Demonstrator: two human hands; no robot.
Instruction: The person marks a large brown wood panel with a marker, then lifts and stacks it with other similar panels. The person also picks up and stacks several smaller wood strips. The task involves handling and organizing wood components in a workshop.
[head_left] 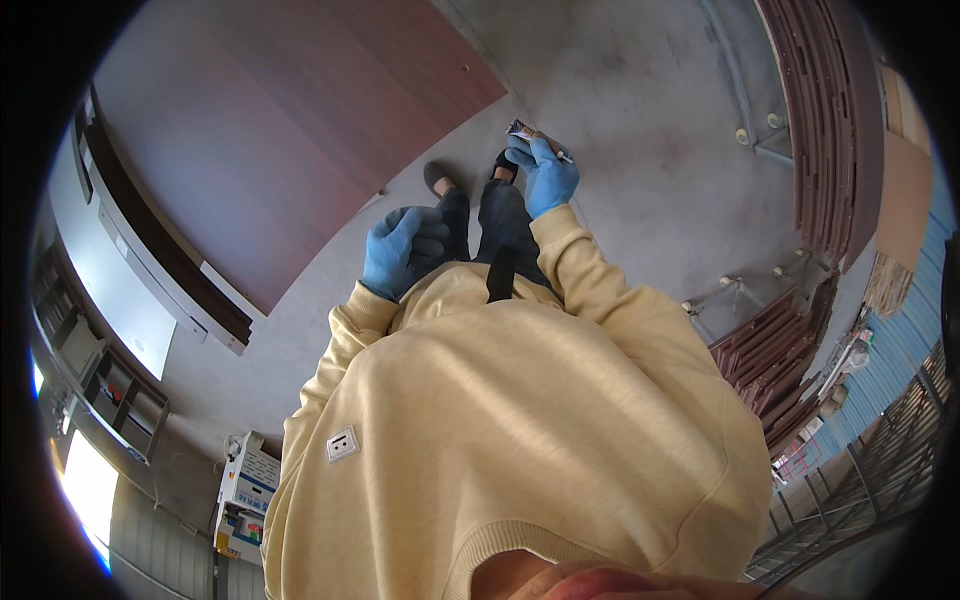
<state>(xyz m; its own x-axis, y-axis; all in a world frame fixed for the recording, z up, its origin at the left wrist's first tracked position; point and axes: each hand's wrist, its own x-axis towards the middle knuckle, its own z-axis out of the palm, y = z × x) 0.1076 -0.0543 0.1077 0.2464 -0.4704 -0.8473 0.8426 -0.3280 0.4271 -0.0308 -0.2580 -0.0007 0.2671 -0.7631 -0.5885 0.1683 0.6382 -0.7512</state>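
My right hand [550,182], in a blue glove, is held out in front of me with its fingers closed around a small slim tool [520,130]. One end of the tool is dark with a pale, brownish edge, and a light tip pokes out on the other side of the hand. Its exact kind is too small to tell. My left hand [402,250], gloved in blue too, hangs before my waist with its fingers curled in, and nothing shows in it. A large reddish-brown panel [290,110] lies ahead of it to the left.
Stacks of brown boards [825,110] stand on the right beside metal frames with small wheels [742,135]. Long dark and white pieces [160,240] are along the left. Behind them is a shelf unit [125,400]. White boxes [250,475] sit at the lower left. Grey floor [650,150] lies ahead.
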